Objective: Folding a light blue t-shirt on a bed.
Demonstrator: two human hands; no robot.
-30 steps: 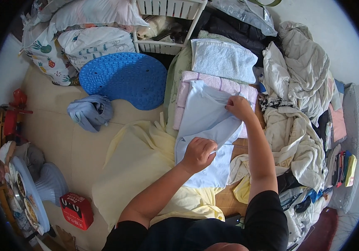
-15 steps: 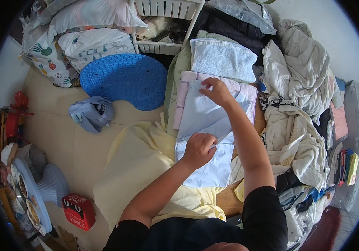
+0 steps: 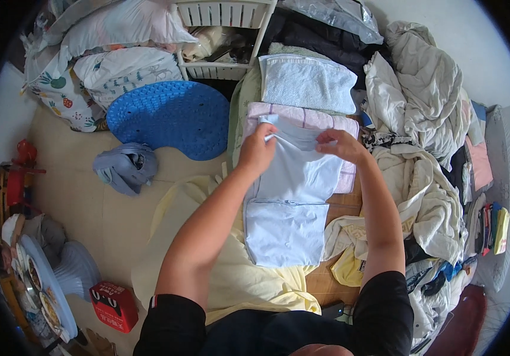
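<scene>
A pale blue piece of smooth fabric point(image 3: 296, 169) lies lengthwise before me, its exact kind not plain. The part nearer me is a flat folded square point(image 3: 284, 234) with a seam across its top. My left hand point(image 3: 259, 149) pinches the far left corner, fingers closed. At the far right corner, my right hand point(image 3: 343, 146) grips the same edge between thumb and fingers. That edge sags between the hands, slightly raised. Beneath it lies a folded pink checked towel point(image 3: 347, 178). Just beyond is a folded light blue towel point(image 3: 308, 83).
Left of the fabric spreads a pale yellow cloth point(image 3: 207, 249). A blue studded mat point(image 3: 172, 118) and crumpled grey-blue clothing point(image 3: 125, 168) lie on the tiled floor. Heaped cream bedding point(image 3: 424, 89) rises at right. A white plastic rack point(image 3: 224, 13) stands at the back; a red box point(image 3: 114, 307) sits lower left.
My left hand has moved up and away from me to the far left corner. My right hand has shifted right and slightly nearer. The fabric's upper part now lies spread out straighter.
</scene>
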